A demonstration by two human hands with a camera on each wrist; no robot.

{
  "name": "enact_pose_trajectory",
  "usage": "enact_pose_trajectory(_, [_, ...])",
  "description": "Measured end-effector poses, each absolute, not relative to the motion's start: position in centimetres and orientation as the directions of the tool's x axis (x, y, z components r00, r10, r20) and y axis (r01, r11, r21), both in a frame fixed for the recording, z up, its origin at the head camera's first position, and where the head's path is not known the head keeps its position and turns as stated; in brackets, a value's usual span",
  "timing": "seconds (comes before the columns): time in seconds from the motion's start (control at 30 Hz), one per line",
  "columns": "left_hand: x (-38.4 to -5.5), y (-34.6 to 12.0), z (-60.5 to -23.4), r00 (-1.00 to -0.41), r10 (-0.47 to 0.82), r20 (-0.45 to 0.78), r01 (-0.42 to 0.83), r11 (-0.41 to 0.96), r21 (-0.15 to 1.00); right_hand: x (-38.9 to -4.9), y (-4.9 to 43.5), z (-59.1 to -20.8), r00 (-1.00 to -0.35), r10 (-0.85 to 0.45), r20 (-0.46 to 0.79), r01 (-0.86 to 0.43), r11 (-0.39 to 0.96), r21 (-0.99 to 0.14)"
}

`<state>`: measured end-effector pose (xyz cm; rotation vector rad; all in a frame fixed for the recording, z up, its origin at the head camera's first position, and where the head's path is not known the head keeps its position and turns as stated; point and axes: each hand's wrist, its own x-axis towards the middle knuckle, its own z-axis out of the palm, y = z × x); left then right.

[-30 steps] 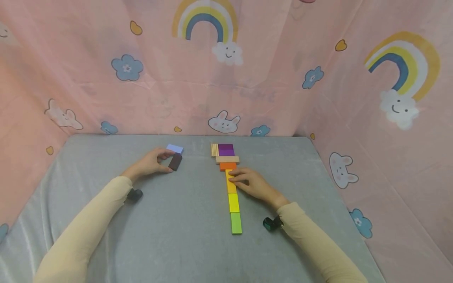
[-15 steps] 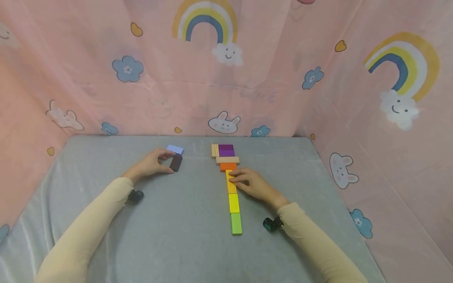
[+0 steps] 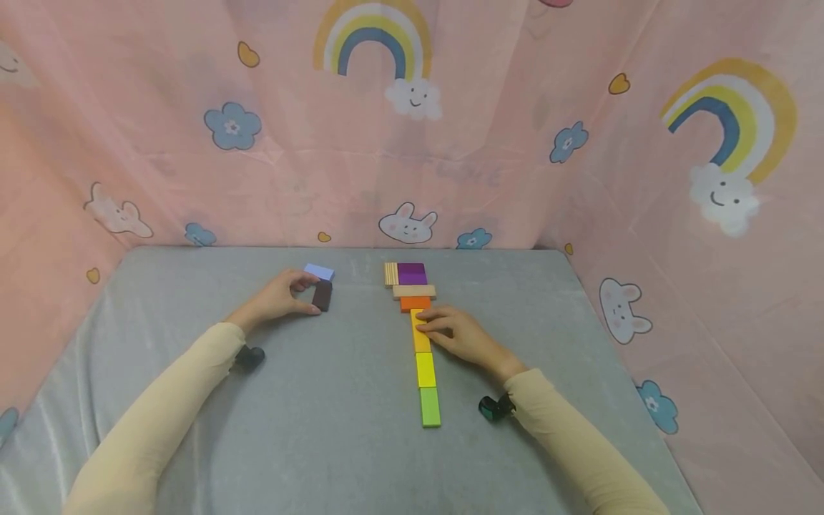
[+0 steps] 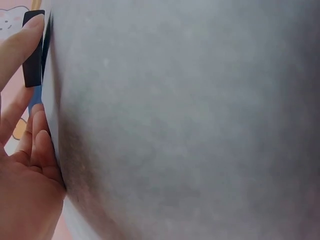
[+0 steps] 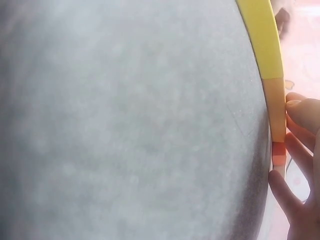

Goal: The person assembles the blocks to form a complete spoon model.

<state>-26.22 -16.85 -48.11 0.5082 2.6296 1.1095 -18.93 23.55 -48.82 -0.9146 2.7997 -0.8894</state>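
Observation:
In the head view, my left hand pinches a dark brown block between thumb and fingertips, left of centre. The left wrist view shows that block with the thumb at one end and a finger at the other. Just behind it lies a light blue block. My right hand rests its fingertips on an amber block. That block belongs to a column: a yellow block and a green block nearer, an orange block farther.
Beyond the orange block lie a pale wooden block, a purple block and a striped wooden piece. All rest on a grey cloth-covered table. A pink patterned curtain stands at the back and sides.
The brown block, in my left hand, has turned slightly and shifted a little to the right, now lying less slanted. My right hand and the column look unchanged.

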Motion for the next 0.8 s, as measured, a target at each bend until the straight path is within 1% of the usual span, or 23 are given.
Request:
enact_pose_trajectory(0.47, [-26.4,-15.9,-48.0,-0.916,0.400,-0.040,0.244,0.632,0.735,-19.1,23.7,-49.0,-0.819,-0.563,0.110,-0.522,0.653,-0.548])
enact_pose_trajectory(0.57, [-26.4,-15.3,-47.9,-0.917,0.397,-0.022,0.246,0.612,0.752,-19.0,23.7,-49.0,-0.818,-0.565,0.113,-0.526,0.652,-0.546])
enact_pose_trajectory(0.8, [-26.8,-13.2,-47.0,-0.926,0.376,-0.030,0.218,0.598,0.771,-19.0,23.6,-48.9,-0.821,-0.561,0.105,-0.517,0.654,-0.553])
